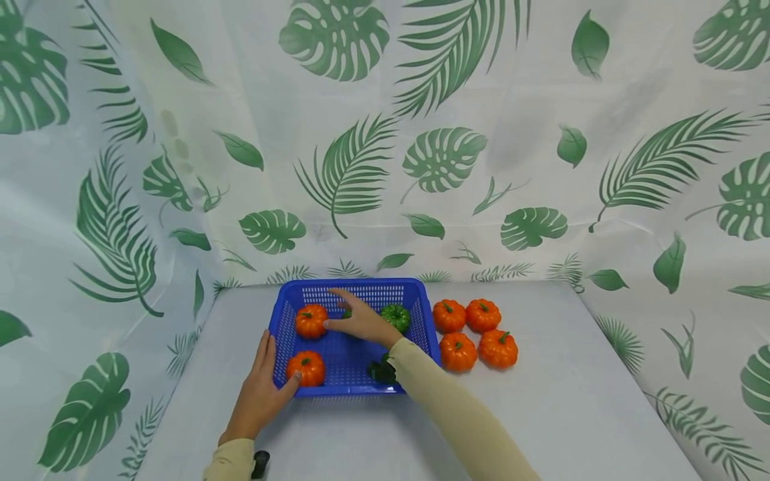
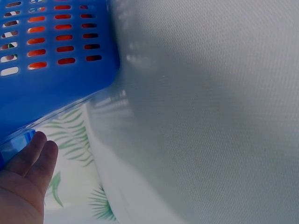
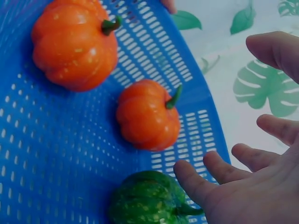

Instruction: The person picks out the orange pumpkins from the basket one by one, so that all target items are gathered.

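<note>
A blue plastic basket [image 1: 337, 390] with slotted walls sits on the table. At its left inside stand two small orange pumpkins, a back one [image 1: 311, 321] and a front one [image 1: 306, 369]. A green pumpkin [image 1: 395, 318] lies at the back right; a dark green one [image 1: 380, 371] at the front right is partly covered by the right sleeve. Another green pumpkin [image 3: 148, 199] is mostly hidden under my right hand [image 1: 361, 322], which hovers over the basket, fingers spread, holding nothing. My left hand [image 1: 260, 387] rests at the basket's front left corner, fingers straight along the outside.
Several orange pumpkins [image 1: 458, 352] stand grouped on the white table [image 1: 559, 374], just right of the basket. A leaf-patterned sheet [image 1: 361, 200] hangs behind and at both sides. Something small and black [image 1: 261, 463] shows at the left wrist.
</note>
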Demonstrator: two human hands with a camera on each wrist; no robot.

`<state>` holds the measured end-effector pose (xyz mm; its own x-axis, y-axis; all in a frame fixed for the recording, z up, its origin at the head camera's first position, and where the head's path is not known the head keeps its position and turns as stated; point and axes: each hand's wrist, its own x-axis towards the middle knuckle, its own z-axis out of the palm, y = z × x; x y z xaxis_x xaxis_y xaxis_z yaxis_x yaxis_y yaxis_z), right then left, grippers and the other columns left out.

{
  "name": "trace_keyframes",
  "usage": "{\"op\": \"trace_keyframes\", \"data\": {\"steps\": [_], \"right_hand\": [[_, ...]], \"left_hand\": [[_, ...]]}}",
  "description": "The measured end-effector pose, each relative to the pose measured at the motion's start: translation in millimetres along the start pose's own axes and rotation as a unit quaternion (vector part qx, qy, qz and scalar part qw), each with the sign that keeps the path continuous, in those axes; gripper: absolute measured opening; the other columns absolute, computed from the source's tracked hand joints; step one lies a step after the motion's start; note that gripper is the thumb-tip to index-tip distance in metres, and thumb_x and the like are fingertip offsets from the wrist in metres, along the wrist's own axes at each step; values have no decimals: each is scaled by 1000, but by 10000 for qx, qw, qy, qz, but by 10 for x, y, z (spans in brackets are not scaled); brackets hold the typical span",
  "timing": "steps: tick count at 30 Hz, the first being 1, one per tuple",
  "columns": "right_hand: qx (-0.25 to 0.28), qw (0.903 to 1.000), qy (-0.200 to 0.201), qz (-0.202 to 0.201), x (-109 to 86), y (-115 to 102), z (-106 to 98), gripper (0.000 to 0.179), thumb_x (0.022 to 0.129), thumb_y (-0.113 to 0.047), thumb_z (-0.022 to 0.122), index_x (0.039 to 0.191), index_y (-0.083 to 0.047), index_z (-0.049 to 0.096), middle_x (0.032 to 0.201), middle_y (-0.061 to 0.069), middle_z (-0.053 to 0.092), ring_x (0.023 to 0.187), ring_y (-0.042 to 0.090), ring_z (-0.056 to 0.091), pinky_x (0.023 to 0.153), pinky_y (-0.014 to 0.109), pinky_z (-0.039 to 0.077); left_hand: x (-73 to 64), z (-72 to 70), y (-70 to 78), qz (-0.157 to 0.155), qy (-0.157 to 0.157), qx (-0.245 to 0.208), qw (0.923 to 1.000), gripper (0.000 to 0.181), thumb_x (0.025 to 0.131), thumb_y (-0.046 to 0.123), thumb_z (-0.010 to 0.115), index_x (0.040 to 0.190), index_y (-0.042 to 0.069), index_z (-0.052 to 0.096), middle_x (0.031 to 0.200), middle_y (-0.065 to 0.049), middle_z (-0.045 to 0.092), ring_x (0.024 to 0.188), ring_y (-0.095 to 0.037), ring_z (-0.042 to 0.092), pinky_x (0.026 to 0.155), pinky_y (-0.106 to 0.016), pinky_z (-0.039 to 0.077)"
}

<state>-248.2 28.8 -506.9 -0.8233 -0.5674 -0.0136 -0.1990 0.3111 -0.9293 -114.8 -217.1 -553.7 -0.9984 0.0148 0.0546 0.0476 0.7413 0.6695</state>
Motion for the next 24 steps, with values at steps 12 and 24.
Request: {"op": "trace_keyframes", "data": {"steps": [12, 24], "right_hand": [[-436, 9990, -37, 33, 142, -45, 193, 74, 103, -27, 71, 166, -7, 38, 171, 14, 36, 153, 42, 38, 120, 61, 37], [-454, 9986, -261, 4, 287, 6, 353, 73, 102, -22, 71, 163, 0, 39, 160, 23, 46, 142, 40, 50, 118, 56, 42]], "left_hand": [[11, 13, -60, 67, 107, -30, 9999, 101, 100, 41, 70, 170, -3, 12, 179, -17, 2, 157, -49, 26, 120, -64, 29], [21, 29, -61, 168, 113, -56, 9998, 101, 99, 40, 71, 169, -4, 12, 179, -19, 3, 156, -49, 28, 120, -62, 29]]}}
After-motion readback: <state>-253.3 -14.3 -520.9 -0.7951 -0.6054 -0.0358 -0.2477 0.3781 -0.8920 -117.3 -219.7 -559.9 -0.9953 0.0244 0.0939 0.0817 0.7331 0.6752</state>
